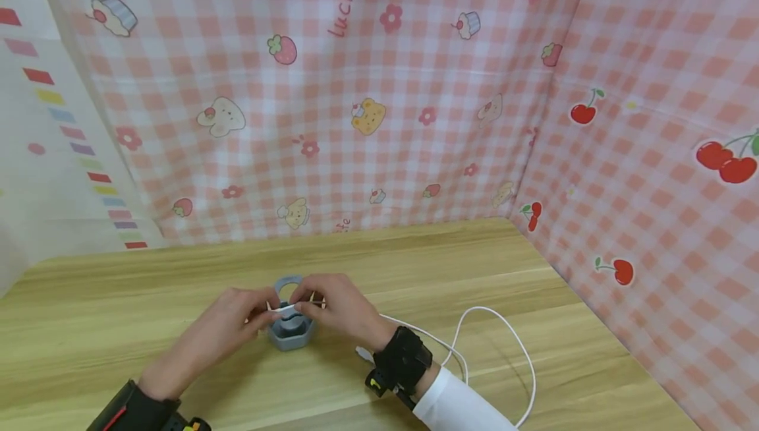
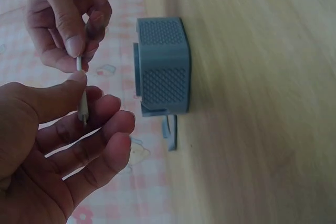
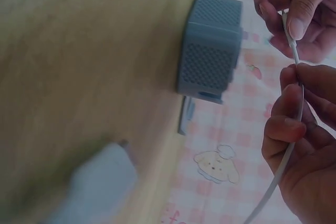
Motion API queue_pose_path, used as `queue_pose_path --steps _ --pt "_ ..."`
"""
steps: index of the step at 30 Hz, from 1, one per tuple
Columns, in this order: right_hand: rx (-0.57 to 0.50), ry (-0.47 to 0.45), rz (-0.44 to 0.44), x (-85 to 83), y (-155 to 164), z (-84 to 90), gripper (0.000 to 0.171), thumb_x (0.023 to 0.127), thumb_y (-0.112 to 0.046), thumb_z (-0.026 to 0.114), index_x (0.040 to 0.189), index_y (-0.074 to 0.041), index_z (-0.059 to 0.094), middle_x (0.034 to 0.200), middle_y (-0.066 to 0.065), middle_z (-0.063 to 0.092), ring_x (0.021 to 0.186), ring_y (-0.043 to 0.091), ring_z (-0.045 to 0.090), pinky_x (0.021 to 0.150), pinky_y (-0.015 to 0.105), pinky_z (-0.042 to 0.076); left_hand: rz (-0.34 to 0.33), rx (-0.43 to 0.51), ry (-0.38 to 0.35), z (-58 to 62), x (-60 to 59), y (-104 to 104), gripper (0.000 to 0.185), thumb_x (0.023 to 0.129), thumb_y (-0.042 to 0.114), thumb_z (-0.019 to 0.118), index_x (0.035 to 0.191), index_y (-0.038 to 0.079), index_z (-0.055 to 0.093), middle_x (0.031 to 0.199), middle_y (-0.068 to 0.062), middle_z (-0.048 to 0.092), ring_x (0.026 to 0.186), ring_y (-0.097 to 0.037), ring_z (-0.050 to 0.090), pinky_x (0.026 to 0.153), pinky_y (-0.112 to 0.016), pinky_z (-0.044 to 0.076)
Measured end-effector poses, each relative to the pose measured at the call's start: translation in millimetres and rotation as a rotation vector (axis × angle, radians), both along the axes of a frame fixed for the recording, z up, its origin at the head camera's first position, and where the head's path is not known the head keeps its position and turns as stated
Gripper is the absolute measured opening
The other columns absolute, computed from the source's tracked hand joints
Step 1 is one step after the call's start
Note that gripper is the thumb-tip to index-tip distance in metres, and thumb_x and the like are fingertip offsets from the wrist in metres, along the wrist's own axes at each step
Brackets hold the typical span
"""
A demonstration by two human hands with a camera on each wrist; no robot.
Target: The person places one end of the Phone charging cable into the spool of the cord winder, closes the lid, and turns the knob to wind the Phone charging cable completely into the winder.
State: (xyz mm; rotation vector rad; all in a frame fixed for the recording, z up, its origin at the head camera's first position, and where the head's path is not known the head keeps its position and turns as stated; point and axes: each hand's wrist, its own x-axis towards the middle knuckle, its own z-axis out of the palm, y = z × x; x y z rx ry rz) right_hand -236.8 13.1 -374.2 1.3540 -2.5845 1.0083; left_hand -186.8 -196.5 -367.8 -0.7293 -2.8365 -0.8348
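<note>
Both hands, left (image 1: 228,325) and right (image 1: 338,306), pinching a white cable (image 1: 504,345) above a grey-blue box (image 1: 290,333) on the wooden table (image 1: 118,299).

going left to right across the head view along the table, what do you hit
left hand → grey-blue box → right hand → black wrist strap → white cable loop → pink checked wall with cherries

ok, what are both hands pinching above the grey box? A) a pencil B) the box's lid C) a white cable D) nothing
C: the left hand and right hand each pinch the thin white cable in their fingers, above the grey box on the table.
</note>
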Motion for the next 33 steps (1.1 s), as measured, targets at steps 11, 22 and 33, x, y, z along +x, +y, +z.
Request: queue_pose_path --steps 11,22,33 --pt "0.006 -0.028 -0.04 -1.9 -14 -8.0 0.005 0.09 -0.012 0.067 0.093 -0.013 0.071 0.085 -0.004 0.07 0.073 -0.006 0.057 0.067 0.009 0.046 0.038 0.047 0.035 -12.0 -3.7 -12 0.005 0.087 0.012 0.069 0.086 0.015 0.066 0.08 0.008 0.069 0.073 0.002 0.061 0.06 -0.018 0.05" --pt "0.11 -0.015 -0.084 -2.8 -15 -4.8 0.006 0.086 -0.008 0.07 0.09 -0.013 0.071 0.084 -0.006 0.071 0.074 -0.006 0.057 0.066 0.007 0.044 0.067 0.027 0.035 -15.6 -3.1 -16 0.026 0.078 -0.006 0.071 0.077 0.018 0.061 0.074 0.008 0.066 0.069 0.0 0.058 0.059 -0.018 0.046" --pt "0.137 0.039 -0.057 -1.0 -16 -3.8 0.01 0.083 -0.004 0.071 0.089 -0.012 0.074 0.086 -0.003 0.069 0.077 -0.003 0.06 0.068 0.006 0.044 0.026 -0.01 0.019 -16.5 -4.1 -21 0.025 0.079 -0.002 0.072 0.071 0.017 0.059 0.068 0.009 0.061 0.062 0.002 0.049 0.056 -0.016 0.041"
